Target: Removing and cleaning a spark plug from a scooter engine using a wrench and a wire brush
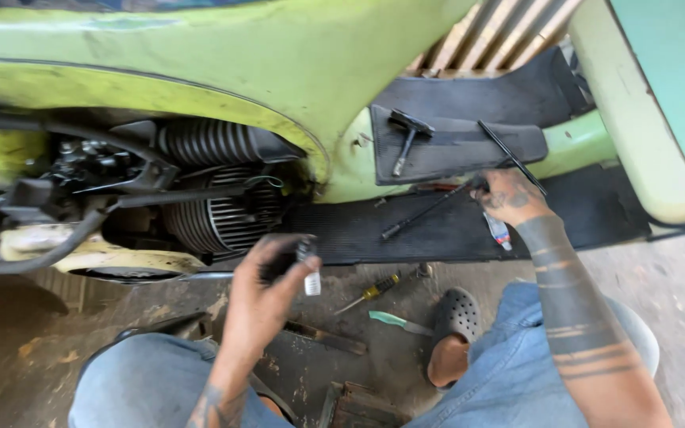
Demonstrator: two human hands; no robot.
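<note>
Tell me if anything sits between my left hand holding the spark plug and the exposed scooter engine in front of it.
Nothing visible does. The left hand holds the spark plug just in front of the finned engine cylinder, with open space between them. A black cable hangs off to the left, away from that gap.

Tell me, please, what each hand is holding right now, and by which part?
The left hand pinches a small dark part with a white end by its dark upper end. The right hand grips one end of a long black rod tool on the scooter's footboard.
</note>
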